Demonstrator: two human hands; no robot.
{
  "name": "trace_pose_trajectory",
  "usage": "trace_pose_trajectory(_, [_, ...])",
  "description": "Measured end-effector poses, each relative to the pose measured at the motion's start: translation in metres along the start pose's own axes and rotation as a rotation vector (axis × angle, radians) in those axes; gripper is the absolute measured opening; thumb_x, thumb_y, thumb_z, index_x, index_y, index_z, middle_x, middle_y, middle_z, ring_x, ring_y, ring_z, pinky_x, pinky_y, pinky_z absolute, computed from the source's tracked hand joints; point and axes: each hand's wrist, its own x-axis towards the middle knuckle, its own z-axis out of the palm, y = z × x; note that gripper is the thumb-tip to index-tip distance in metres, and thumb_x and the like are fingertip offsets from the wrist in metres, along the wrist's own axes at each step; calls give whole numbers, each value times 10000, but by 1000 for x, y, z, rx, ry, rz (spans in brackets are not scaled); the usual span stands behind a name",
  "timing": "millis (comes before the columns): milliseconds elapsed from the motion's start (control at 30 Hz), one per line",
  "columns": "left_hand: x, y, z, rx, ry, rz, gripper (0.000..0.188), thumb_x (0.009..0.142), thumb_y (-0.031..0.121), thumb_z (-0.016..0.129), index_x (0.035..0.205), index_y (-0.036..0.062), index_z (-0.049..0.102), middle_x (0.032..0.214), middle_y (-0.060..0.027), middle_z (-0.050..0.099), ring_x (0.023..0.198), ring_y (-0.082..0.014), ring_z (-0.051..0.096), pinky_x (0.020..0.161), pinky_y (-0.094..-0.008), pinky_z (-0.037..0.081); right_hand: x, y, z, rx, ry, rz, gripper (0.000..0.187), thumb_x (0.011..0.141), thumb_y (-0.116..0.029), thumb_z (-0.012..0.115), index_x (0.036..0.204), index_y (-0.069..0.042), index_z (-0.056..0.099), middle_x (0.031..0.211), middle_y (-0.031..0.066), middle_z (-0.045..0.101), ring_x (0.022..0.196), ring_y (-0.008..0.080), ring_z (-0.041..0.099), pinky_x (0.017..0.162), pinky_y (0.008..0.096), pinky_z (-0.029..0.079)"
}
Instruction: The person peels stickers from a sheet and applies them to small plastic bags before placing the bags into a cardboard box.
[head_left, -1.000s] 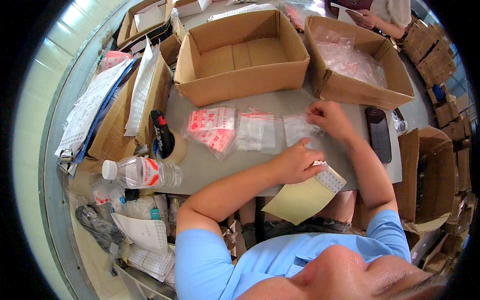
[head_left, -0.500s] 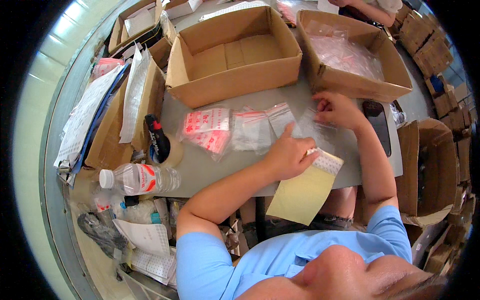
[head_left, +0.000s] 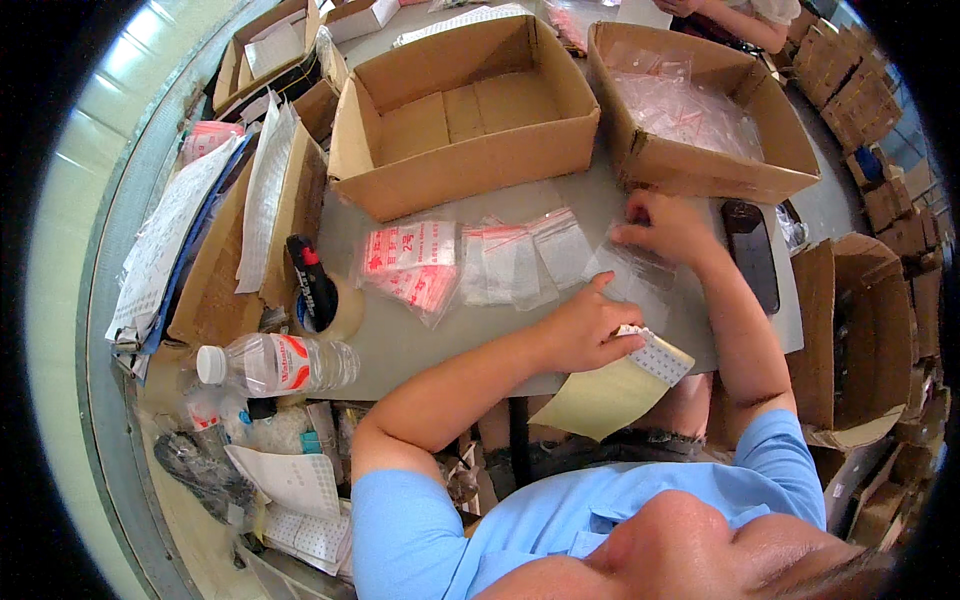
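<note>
The left hand (head_left: 590,325) pinches a sticker sheet (head_left: 610,385) that hangs off the tabletop (head_left: 450,330) edge, while the right hand (head_left: 665,225) presses its fingers on a clear bag (head_left: 630,275) just past that sheet; the bag looks slippery, so it could slide or crease under the fingers; the overhanging sheet might peel loose and drop, and the phone (head_left: 752,255) beside the bag could get knocked.

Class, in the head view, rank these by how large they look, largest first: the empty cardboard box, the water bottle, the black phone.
1. Empty cardboard box, clearly the largest.
2. Water bottle and black phone: they look about alike in length; the fisheye bend and differing nearness make ranking them unsure.
</note>
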Motion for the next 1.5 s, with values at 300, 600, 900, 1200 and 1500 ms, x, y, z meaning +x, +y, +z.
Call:
trace_pose_trajectory(300, [1,-2,-1,-14,36,-58,163,840,231,610,840,72,577,695,-69,580,648,-271,583,1082,-534,190,4,14,1,228,-132,-96,213,724,-121,677,905,-28,616,809,135,645,789,265,628,710,372,484])
trace_pose_trajectory(600, [4,2,-7,-198,294,-264,217,769,166,694,890,20,589,763,-91,623,700,-160,604,675,-317,478,3,0,12,222,231,-351,233,737,8,629,956,-17,553,874,61,595,817,141,561,755,282,464])
trace_pose_trajectory(900, [5,1,-12,-615,586,-413,172,830,146,670,875,2,587,761,-34,623,675,-66,564,580,-224,459,-30,-19,-30,526,-319,-322,317,713,-66,714,972,-50,531,808,21,568,750,96,528,673,251,454])
trace_pose_trajectory(1200, [4,-2,-9,-614,690,-375,148,861,124,635,819,-4,574,694,-17,603,604,-41,520,524,-206,422,-32,-25,-30,622,-229,-303,199,746,-29,677,920,-10,583,821,20,599,787,82,552,684,229,454])
trace_pose_trajectory(1500, [3,-1,-11,-456,700,-419,242,857,180,649,720,1,563,626,-1,574,574,-32,480,486,-211,385,-32,-26,-25,501,-114,-307,153,736,-76,678,827,-10,574,681,76,580,641,118,543,586,271,443])
